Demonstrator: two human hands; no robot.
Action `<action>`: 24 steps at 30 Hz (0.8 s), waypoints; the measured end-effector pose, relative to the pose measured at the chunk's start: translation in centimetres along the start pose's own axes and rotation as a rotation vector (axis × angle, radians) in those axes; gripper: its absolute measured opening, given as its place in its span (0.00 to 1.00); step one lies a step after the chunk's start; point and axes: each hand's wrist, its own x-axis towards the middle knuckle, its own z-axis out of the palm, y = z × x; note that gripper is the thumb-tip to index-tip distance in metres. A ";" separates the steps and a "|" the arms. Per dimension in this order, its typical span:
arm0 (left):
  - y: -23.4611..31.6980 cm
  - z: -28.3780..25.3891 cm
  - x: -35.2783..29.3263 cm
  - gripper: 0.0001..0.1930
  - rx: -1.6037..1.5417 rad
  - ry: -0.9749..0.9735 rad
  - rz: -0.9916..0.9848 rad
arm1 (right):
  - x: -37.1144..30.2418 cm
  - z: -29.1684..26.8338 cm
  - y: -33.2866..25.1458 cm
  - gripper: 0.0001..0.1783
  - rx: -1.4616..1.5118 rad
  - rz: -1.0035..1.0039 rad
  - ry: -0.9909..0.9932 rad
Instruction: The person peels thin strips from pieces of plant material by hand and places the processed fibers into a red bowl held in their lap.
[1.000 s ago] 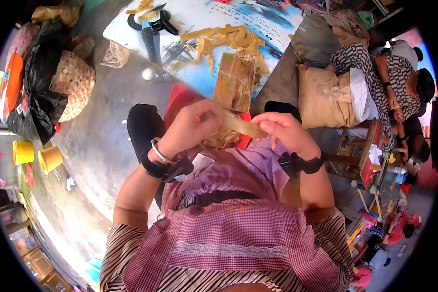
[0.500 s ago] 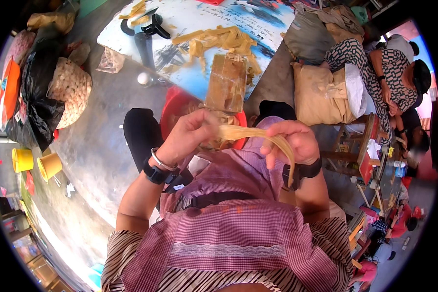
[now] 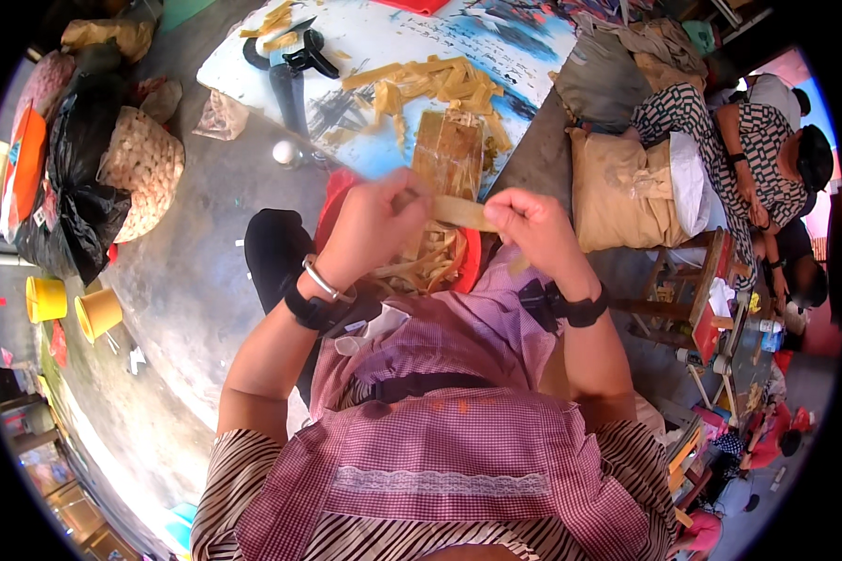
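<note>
A flat tan strip (image 3: pixel 464 214) is stretched between my two hands, above a red basin (image 3: pixel 472 260). My left hand (image 3: pixel 384 222) is closed on its left end, fingers curled and a little blurred. At the other end, my right hand (image 3: pixel 531 229) pinches the strip between thumb and fingers. Many loose tan strips (image 3: pixel 426 266) lie in the basin under my hands. Just beyond, a brown block (image 3: pixel 447 154) that looks wrapped in clear film rests at the near edge of a painted white table (image 3: pixel 365 159).
A pile of tan strips (image 3: pixel 440 89) and a black-handled tool (image 3: pixel 311 56) lie on the table. To the right are a stuffed tan sack (image 3: pixel 622 192), a wooden stool (image 3: pixel 669 280) and seated people. Black bags (image 3: pixel 79 187) and yellow buckets (image 3: pixel 98 313) stand at left.
My right hand has moved up and left, changing from spread fingers to a pinch. The strip's drooping end no longer hangs past it, and the visible span is shorter. My left hand has risen slightly.
</note>
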 end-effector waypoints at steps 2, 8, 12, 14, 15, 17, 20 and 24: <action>-0.4 -0.1 1.1 0.04 -0.070 0.021 -0.066 | 1.5 -0.2 0.1 0.10 -0.007 -0.028 0.024; -2.8 0.3 4.2 0.05 0.033 0.057 0.011 | 4.7 -0.3 2.2 0.12 -0.014 0.081 0.066; -4.0 0.0 3.4 0.06 0.025 0.139 -0.077 | 5.1 -0.2 4.1 0.12 -0.183 0.116 0.217; -3.4 -2.0 2.3 0.07 -0.420 0.043 -0.314 | 4.4 -0.5 4.1 0.11 -0.114 0.105 0.275; -3.0 -2.5 1.4 0.09 -0.475 -0.004 -0.366 | 3.1 -0.5 3.7 0.11 0.011 0.117 0.252; -3.2 -3.1 -0.4 0.10 -0.582 -0.067 -0.379 | 0.8 -0.3 2.9 0.10 0.220 0.187 0.193; -2.2 -3.0 -3.0 0.10 -0.499 -0.022 -0.321 | -1.6 0.6 1.9 0.11 0.404 0.253 -0.015; -1.1 -0.7 -5.6 0.20 0.414 0.194 0.421 | -2.6 4.1 2.7 0.11 0.558 0.294 -0.181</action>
